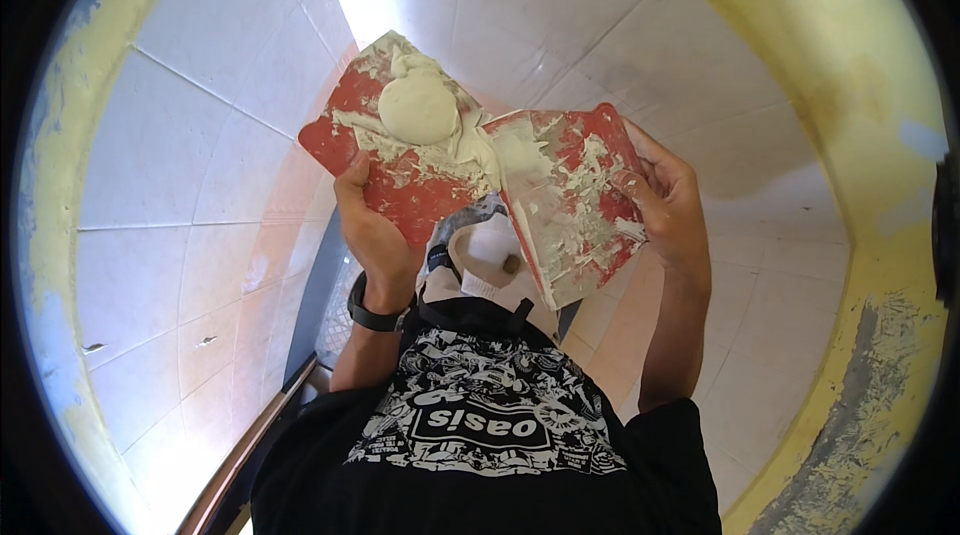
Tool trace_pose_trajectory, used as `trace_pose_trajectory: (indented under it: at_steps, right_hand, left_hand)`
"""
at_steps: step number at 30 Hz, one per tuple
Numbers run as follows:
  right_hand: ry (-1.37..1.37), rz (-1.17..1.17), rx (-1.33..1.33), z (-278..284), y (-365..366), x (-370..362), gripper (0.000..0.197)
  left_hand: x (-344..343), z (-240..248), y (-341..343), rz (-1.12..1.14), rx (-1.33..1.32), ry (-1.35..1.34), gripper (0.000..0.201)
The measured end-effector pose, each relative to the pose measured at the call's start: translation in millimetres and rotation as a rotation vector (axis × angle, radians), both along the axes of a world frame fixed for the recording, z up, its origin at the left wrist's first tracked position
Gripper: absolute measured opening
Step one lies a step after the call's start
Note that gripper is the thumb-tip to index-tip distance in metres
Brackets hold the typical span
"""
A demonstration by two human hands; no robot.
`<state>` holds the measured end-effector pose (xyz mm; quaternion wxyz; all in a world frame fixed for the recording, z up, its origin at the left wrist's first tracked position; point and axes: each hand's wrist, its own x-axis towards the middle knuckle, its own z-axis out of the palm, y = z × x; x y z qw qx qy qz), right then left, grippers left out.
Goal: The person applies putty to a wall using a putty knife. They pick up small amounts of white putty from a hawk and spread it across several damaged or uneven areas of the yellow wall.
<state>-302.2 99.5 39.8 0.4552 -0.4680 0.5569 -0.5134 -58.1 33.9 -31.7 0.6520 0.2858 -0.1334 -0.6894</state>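
My left hand [375, 225] grips the lower edge of a red putty knife [345, 100] with a wide metal blade, its thumb pressed on the red face. A thick mound of cream-coloured putty [418, 107] sits on that blade, with more smeared toward its right side. In my right hand [668, 197] is a second red putty knife [575, 205], held by its right edge with fingers behind and thumb in front. Its blade is streaked with putty. The two tools meet near the middle, where putty bridges their edges. Most of my fingers are hidden behind the tools.
White tiled walls [210, 165] rise at the left and ahead. A yellow painted band [830, 45] curves along the right, with a grey rough patch [850, 415] low on it. A toilet-like white bowl [487, 245] shows below the tools. A dark-edged frame [250, 445] stands at lower left.
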Motion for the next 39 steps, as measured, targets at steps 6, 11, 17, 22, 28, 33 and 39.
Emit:
trace_pose_trajectory:
  at_steps: [6, 11, 17, 22, 28, 33, 39]
  right_hand:
    - [-0.176, 0.037, 0.032, -22, -4, 17, 0.048]
    - [-0.478, 0.131, 0.103, -21, -5, 9, 0.048]
    - [-0.746, 0.000, 0.068, 22, -11, 34, 0.056]
    - [-0.785, 0.020, 0.036, 5, -14, 13, 0.059]
    - [-1.440, 0.298, -0.055, -40, -12, 48, 0.045]
    - [-2.010, 0.281, -0.022, -68, -15, 78, 0.029]
    - [-1.918, 0.328, -0.162, -41, -22, 80, 0.062]
  left_hand:
    - [-5, -21, -3, 0.025, -0.068, 0.005, 0.037]
    - [-12, 6, 1, 0.028, -0.071, 0.068, 0.040]
    - [3, 25, 5, -0.045, -0.027, 0.181, 0.039]
    - [0, 30, 5, -0.090, -0.045, 0.286, 0.036]
    - [20, 34, 11, -0.146, -0.014, 0.311, 0.034]
    - [29, 34, 15, -0.098, -0.010, 0.279, 0.032]
    - [38, -10, 5, -0.132, -0.125, 0.215, 0.036]
